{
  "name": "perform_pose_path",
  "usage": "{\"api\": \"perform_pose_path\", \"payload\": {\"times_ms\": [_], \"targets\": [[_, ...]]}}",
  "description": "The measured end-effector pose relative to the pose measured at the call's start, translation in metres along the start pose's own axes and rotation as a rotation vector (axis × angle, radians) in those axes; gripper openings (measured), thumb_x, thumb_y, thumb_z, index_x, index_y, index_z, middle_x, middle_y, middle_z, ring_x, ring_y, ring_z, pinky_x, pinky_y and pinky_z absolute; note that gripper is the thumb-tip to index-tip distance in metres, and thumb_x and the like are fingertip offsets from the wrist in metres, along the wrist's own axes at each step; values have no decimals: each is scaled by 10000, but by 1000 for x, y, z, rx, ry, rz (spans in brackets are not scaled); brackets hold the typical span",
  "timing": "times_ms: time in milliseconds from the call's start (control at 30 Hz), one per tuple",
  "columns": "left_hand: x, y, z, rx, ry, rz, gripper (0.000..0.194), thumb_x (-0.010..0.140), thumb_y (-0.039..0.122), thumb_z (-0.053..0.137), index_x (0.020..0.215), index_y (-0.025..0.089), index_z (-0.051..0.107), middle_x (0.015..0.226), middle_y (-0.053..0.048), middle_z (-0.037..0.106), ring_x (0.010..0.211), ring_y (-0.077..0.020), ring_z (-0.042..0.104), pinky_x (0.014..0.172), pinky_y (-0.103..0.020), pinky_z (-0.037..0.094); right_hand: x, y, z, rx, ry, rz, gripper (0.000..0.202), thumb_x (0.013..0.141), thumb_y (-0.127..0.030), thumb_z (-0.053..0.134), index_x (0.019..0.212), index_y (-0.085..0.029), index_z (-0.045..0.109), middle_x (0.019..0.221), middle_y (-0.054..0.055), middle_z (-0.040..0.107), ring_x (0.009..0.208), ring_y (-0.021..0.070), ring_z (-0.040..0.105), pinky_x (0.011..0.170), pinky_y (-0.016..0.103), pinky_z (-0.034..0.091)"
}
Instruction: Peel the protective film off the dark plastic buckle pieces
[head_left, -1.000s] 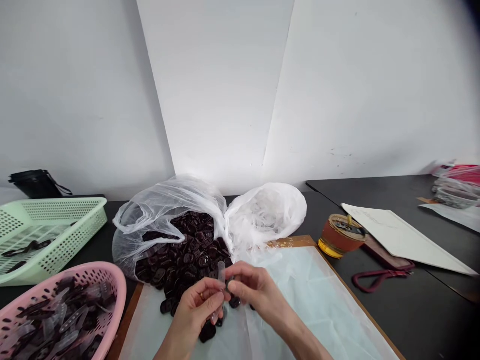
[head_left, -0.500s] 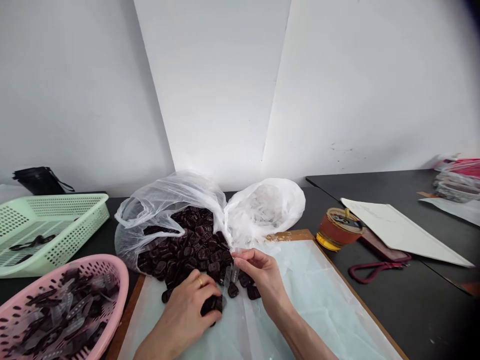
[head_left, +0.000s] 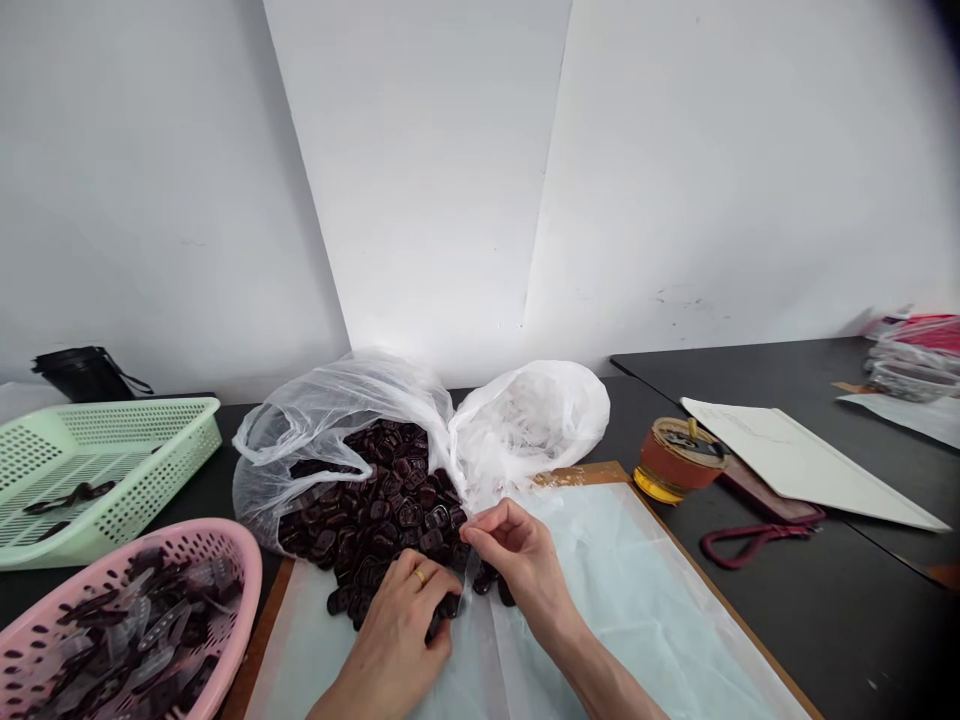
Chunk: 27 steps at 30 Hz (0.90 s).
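Note:
My left hand (head_left: 401, 625), with a ring on one finger, is closed around a few glossy dark brown plastic pieces (head_left: 444, 612) at the near edge of a loose pile (head_left: 390, 500). A thin clear plastic strip (head_left: 469, 575) rises from those pieces toward my right hand (head_left: 517, 560). The thumb and forefinger of that hand are pinched together at the strip's upper end, just right of the pile. A few dark pieces lie partly hidden beneath the right hand. The pile spills from a clear plastic bag (head_left: 274, 445) onto a board with a pale plastic sheet (head_left: 600, 590).
A pink basket (head_left: 244, 610) of dark pieces with clear strips stands at left, near a green basket (head_left: 161, 480). Behind is a white bag (head_left: 559, 410) of clear scraps. To the right are a brown-lidded jar (head_left: 675, 460), a notebook (head_left: 810, 460) and a dark red strap (head_left: 750, 545).
My left hand has shifted right and slightly down with the dark pieces, closer to the right hand. The right hand stays pinched in nearly the same place; the view has tilted slightly.

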<state>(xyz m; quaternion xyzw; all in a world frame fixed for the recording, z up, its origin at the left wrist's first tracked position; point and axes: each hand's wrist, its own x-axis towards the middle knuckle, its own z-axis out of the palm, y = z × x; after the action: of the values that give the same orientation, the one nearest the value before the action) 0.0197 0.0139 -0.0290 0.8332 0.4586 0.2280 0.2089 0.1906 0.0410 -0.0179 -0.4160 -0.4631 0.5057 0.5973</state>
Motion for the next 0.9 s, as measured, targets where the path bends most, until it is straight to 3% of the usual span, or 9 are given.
{"api": "perform_pose_path", "payload": {"times_ms": [167,367,467,633,767,900], "targets": [[2,0,4,-60,63,-45,375,644,-52,520,881,215,632,922,-54,668,962,-268,572,839,-403,481,0,-1,0,52,-10,16,269,676,-373,843,686,-196,641,767,41,720,728,179,643,696,293,498],[7,-4,-8,-243,174,-165,174,750,70,584,788,233,631,815,-27,655,827,-243,621,772,-361,478,-2,-6,-1,57,-49,94,260,676,-410,839,754,-203,702,723,20,708,671,163,622,652,279,481],[9,-5,-14,-545,239,-310,74,759,198,674,752,229,607,772,-6,664,772,-220,631,756,-332,487,-3,-9,-2,46,-61,134,254,699,-422,819,759,-200,712,671,9,683,639,160,603,637,279,465],[11,-1,-21,-1152,279,-488,221,685,310,810,738,195,629,767,-14,700,846,-218,664,779,-310,522,-3,-7,-3,96,-109,209,232,739,-400,792,738,-178,722,655,8,690,611,129,571,633,252,421],[12,-1,-22,-1324,307,-513,242,650,274,857,678,183,635,842,-7,705,836,-166,645,727,-242,509,-3,-1,-2,128,-121,264,251,698,-403,820,708,-173,718,635,0,681,572,115,545,598,241,396],[13,-4,-19,-1429,293,-528,251,636,280,881,685,176,658,914,-19,729,769,-129,632,690,-220,502,-5,-4,1,83,-93,227,252,683,-401,828,683,-178,711,598,-14,646,567,115,521,594,241,393]]}}
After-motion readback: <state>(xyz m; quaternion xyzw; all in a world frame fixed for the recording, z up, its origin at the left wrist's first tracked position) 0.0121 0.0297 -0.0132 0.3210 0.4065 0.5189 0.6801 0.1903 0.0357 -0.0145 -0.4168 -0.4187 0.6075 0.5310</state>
